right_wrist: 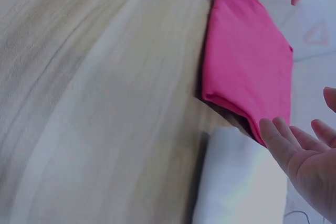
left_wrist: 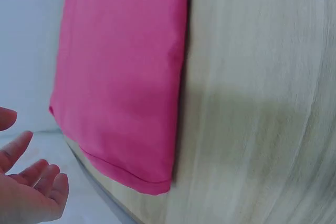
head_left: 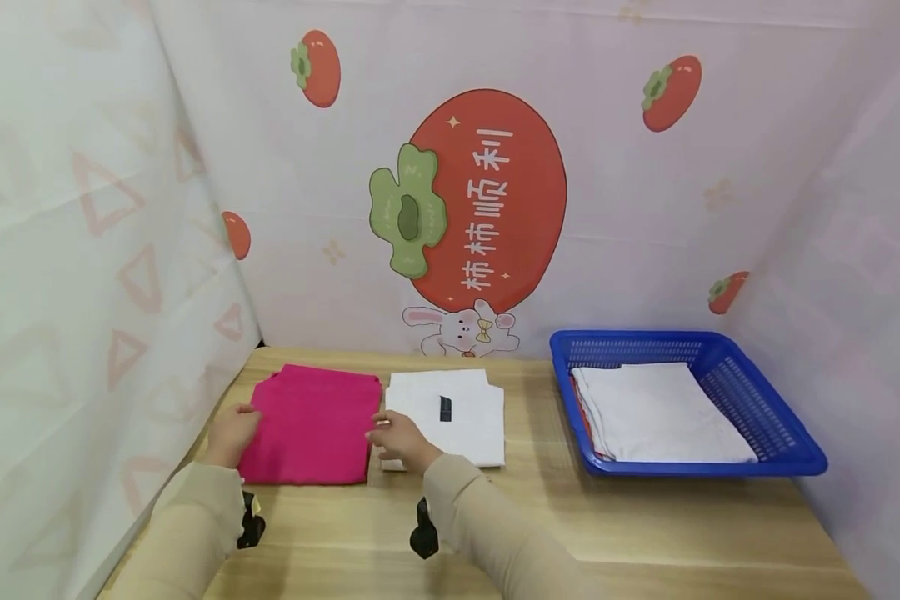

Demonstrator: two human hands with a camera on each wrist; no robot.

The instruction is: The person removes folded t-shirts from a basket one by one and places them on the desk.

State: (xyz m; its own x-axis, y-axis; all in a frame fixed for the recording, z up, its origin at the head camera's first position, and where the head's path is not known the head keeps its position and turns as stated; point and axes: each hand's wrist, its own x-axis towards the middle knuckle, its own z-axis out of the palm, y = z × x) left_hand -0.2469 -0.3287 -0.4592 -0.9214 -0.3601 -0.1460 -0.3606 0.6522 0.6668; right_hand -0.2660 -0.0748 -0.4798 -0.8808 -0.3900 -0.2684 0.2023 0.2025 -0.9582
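Squarish pink cloth (head_left: 317, 425), one edge facing front; left hand (head_left: 230, 435) and right hand (head_left: 403, 442) flank it, fingers (right_wrist: 279, 142) loosely spread.

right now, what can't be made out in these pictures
Head view: most of the red item in the blue basket, hidden by the white cloth.
Head view: any print on the dark label, too small to read.
Left wrist view: one end of the pink cloth, cut off by the top edge.
Right wrist view: part of the white bundle, cut off by the bottom edge.
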